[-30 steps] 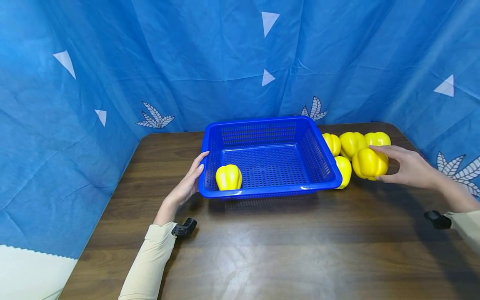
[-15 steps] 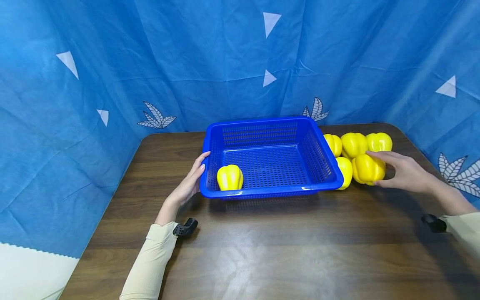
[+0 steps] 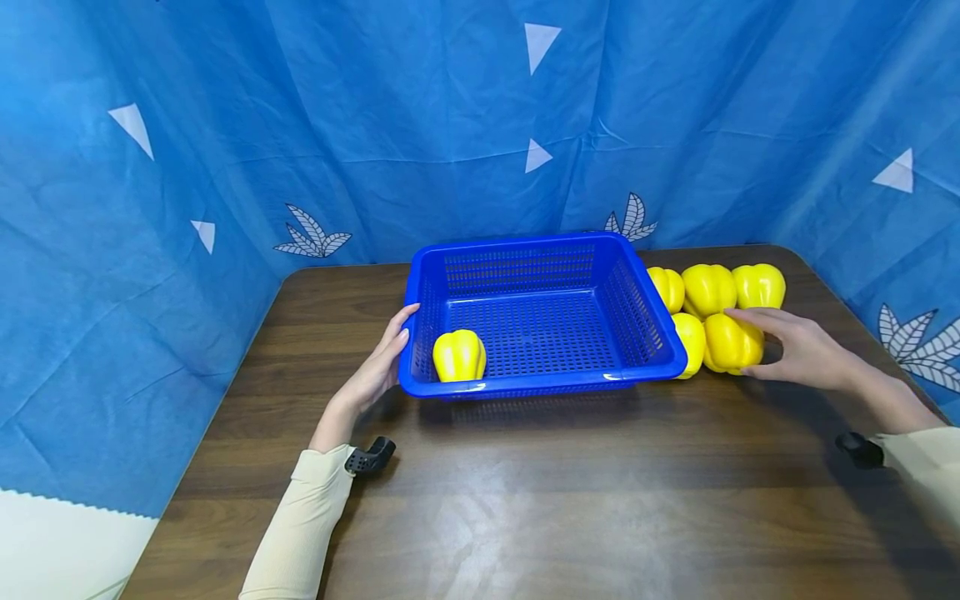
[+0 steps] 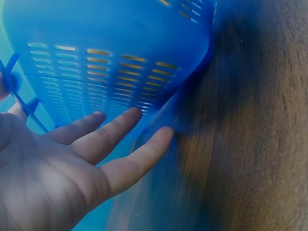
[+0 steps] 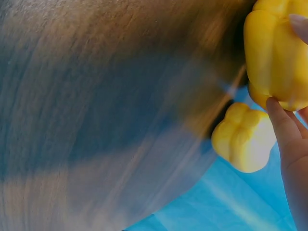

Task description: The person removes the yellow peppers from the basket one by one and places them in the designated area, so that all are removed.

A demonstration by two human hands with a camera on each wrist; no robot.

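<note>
My left hand (image 3: pixel 371 367) holds the left rim of a blue plastic basket (image 3: pixel 517 385). In the left wrist view several fingers (image 4: pixel 139 166) stretch out beside the slotted outer wall. One yellow bell pepper (image 3: pixel 459 356) sits inside the basket's front left corner. To the right of the basket my right hand (image 3: pixel 806 350) holds another yellow bell pepper (image 3: pixel 731 343) between thumb and fingers, low at the table. That pepper is beside a front pepper (image 3: pixel 690 343). Behind them stand three more, a left one (image 3: pixel 666 289), a middle one (image 3: pixel 708 289) and a right one (image 3: pixel 760 286).
The brown wooden table (image 3: pixel 570 500) extends in front of the basket. A blue curtain (image 3: pixel 450 125) hangs close behind the table and along both sides. The basket's right rim partly hides the nearest peppers.
My right hand has lowered its pepper and moved it slightly left, in beside the front pepper. The left hand and the basket have stayed in place.
</note>
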